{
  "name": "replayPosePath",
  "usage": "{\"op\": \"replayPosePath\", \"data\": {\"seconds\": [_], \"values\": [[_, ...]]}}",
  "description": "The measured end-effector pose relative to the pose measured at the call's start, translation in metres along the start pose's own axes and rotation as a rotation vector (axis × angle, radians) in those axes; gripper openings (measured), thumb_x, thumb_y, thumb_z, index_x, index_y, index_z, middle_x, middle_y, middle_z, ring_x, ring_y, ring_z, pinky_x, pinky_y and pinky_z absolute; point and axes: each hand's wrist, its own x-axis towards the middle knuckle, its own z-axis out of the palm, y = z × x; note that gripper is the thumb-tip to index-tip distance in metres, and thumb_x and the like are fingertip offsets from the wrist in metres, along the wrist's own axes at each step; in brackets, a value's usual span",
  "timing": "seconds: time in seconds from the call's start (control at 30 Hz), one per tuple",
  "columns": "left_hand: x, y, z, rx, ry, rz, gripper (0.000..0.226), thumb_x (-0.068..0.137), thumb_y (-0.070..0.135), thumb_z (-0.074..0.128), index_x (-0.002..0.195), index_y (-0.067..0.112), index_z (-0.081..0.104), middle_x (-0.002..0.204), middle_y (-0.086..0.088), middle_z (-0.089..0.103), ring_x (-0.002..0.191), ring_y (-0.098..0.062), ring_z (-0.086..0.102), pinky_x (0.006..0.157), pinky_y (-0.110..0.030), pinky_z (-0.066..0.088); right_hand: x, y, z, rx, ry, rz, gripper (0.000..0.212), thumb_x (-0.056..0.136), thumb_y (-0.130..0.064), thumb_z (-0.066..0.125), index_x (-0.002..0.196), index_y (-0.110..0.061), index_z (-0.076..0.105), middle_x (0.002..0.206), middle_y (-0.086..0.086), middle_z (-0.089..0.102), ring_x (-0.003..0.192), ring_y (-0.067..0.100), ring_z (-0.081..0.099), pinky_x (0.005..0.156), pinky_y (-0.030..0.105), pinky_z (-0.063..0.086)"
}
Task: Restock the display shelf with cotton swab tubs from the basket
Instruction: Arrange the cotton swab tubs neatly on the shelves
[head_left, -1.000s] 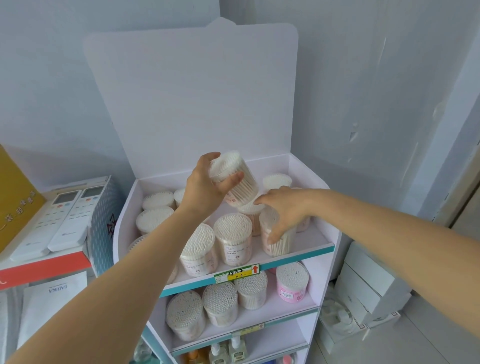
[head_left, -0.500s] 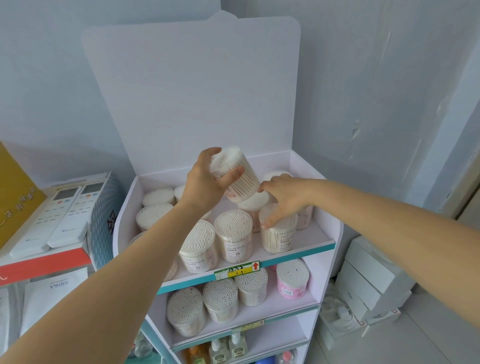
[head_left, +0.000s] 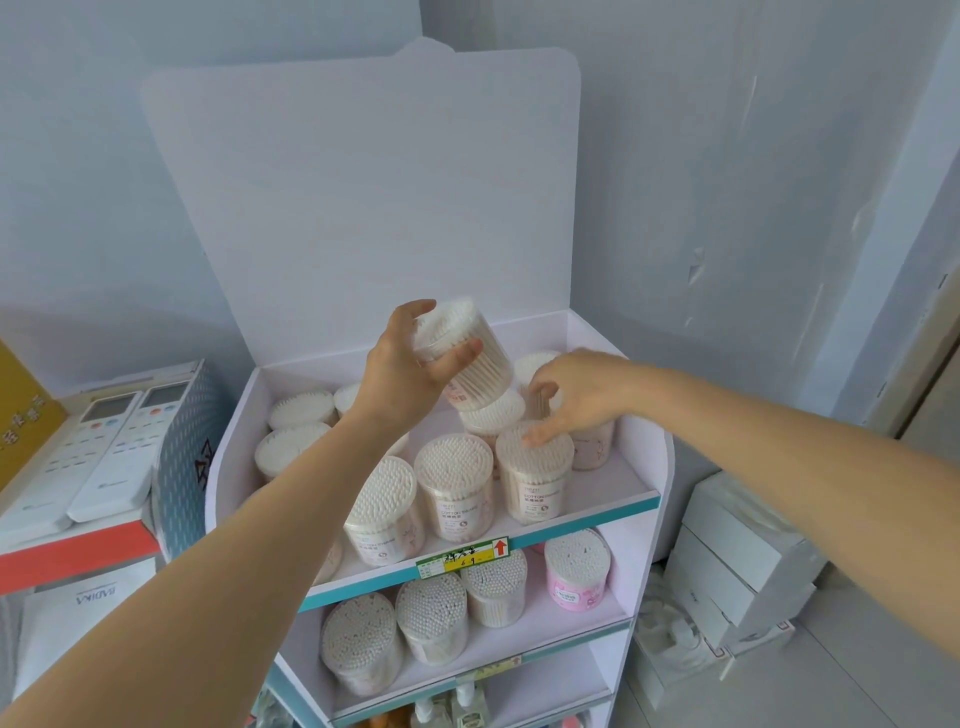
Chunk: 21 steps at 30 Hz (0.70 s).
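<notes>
- I have the tub clamped in my left hand, thumb across the front and fingers behind, tilted with its swab end up and back, above the middle of the top shelf.
- My right hand holds nothing: fingers spread and curled, tips resting on the front-right tub, apparently steadying it or clearing room.
- My judgement is that the placing step is underway; the held tub is not yet set down.
- Just under it sits a stacked tub, perched on the ones behind. If I lower onto that, I reckon it could roll or tip forward, since the lids are round and slick.
- The shelf is crowded, with front tubs touching or nearly so. Forcing the tub in could nudge the front row over the teal lip, which looks low.
- The tilt matters too: set down askew, the tub may lean on a neighbour rather than stand.
- My right wrist crosses the right side of the shelf, so that corner is blocked while it stays there.
- Below, the second shelf holds more tubs, including a pink tub.
- To the left lie two remotes on a box; white boxes stack on the right.
- The basket is out of view.
</notes>
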Motion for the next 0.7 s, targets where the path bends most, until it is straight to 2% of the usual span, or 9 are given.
{"op": "replayPosePath", "data": {"seconds": [0.1, 0.17, 0.23, 0.3, 0.43, 0.5, 0.57, 0.7], "values": [[0.0, 0.001, 0.003, -0.009, 0.007, 0.001, 0.067, 0.077, 0.043, 0.071, 0.134, 0.024, 0.041, 0.133, -0.008, 0.049, 0.119, -0.025, 0.05, 0.103, -0.04, 0.041, -0.002, 0.018, -0.018, -0.034, 0.062, 0.036, 0.061, 0.082, -0.033, 0.067, 0.136, -0.016, 0.046, 0.137, 0.001, 0.05, 0.122, 0.02, 0.05, 0.096, 0.031, 0.044], [0.001, 0.001, 0.004, -0.016, 0.008, -0.001, 0.067, 0.077, 0.043, 0.071, 0.134, 0.023, 0.041, 0.134, -0.009, 0.049, 0.122, -0.025, 0.048, 0.104, -0.042, 0.04, 0.001, 0.026, -0.017, -0.143, 0.007, 0.063, 0.066, 0.082, -0.018, 0.063, 0.142, -0.019, 0.037, 0.141, 0.003, 0.043, 0.121, 0.023, 0.049, 0.088, 0.029, 0.046], [0.001, 0.001, 0.006, -0.017, -0.001, -0.003, 0.067, 0.077, 0.044, 0.071, 0.134, 0.024, 0.041, 0.136, -0.009, 0.048, 0.124, -0.025, 0.047, 0.105, -0.042, 0.04, 0.004, 0.029, -0.008, -0.242, -0.094, 0.096, 0.081, 0.081, -0.022, 0.065, 0.149, -0.025, 0.021, 0.144, 0.006, 0.034, 0.124, 0.027, 0.046, 0.089, 0.032, 0.046], [0.0, 0.002, 0.007, -0.006, -0.007, 0.0, 0.067, 0.077, 0.044, 0.07, 0.134, 0.025, 0.041, 0.136, -0.008, 0.048, 0.124, -0.025, 0.047, 0.105, -0.043, 0.039, 0.009, 0.029, 0.003, -0.295, -0.13, 0.114, 0.088, 0.081, -0.037, 0.065, 0.151, -0.029, 0.012, 0.148, 0.008, 0.028, 0.13, 0.031, 0.038, 0.097, 0.035, 0.042], [-0.002, 0.003, 0.006, -0.003, -0.007, 0.004, 0.067, 0.078, 0.044, 0.07, 0.134, 0.024, 0.041, 0.136, -0.007, 0.049, 0.125, -0.024, 0.047, 0.105, -0.043, 0.039, 0.02, 0.03, 0.014, -0.234, -0.122, 0.136, 0.067, 0.093, -0.048, 0.047, 0.148, -0.018, 0.025, 0.144, 0.013, 0.034, 0.126, 0.031, 0.043, 0.093, 0.032, 0.04], [-0.003, 0.002, 0.005, -0.009, -0.004, 0.006, 0.066, 0.078, 0.042, 0.071, 0.134, 0.023, 0.041, 0.135, -0.006, 0.049, 0.125, -0.024, 0.047, 0.105, -0.043, 0.039, 0.025, 0.03, 0.017, -0.23, -0.086, 0.17, 0.065, 0.093, -0.048, 0.046, 0.143, -0.01, 0.03, 0.137, 0.015, 0.042, 0.118, 0.032, 0.05, 0.086, 0.034, 0.042], [-0.005, 0.001, 0.004, -0.012, 0.001, 0.005, 0.066, 0.078, 0.041, 0.071, 0.134, 0.023, 0.042, 0.134, -0.007, 0.049, 0.125, -0.024, 0.047, 0.105, -0.042, 0.039, 0.029, 0.029, 0.017, -0.218, -0.049, 0.185, 0.066, 0.089, -0.046, 0.051, 0.138, -0.006, 0.032, 0.13, 0.013, 0.049, 0.111, 0.03, 0.054, 0.081, 0.034, 0.044], [-0.006, -0.001, -0.002, -0.043, -0.012, -0.016, 0.067, 0.076, 0.042, 0.071, 0.134, 0.025, 0.041, 0.131, -0.008, 0.05, 0.12, -0.024, 0.051, 0.102, -0.04, 0.042, 0.026, 0.03, 0.001, -0.152, -0.164, 0.172, 0.083, 0.074, -0.03, 0.073, 0.143, -0.019, 0.029, 0.136, 0.005, 0.047, 0.116, 0.025, 0.051, 0.091, 0.036, 0.049]]}}
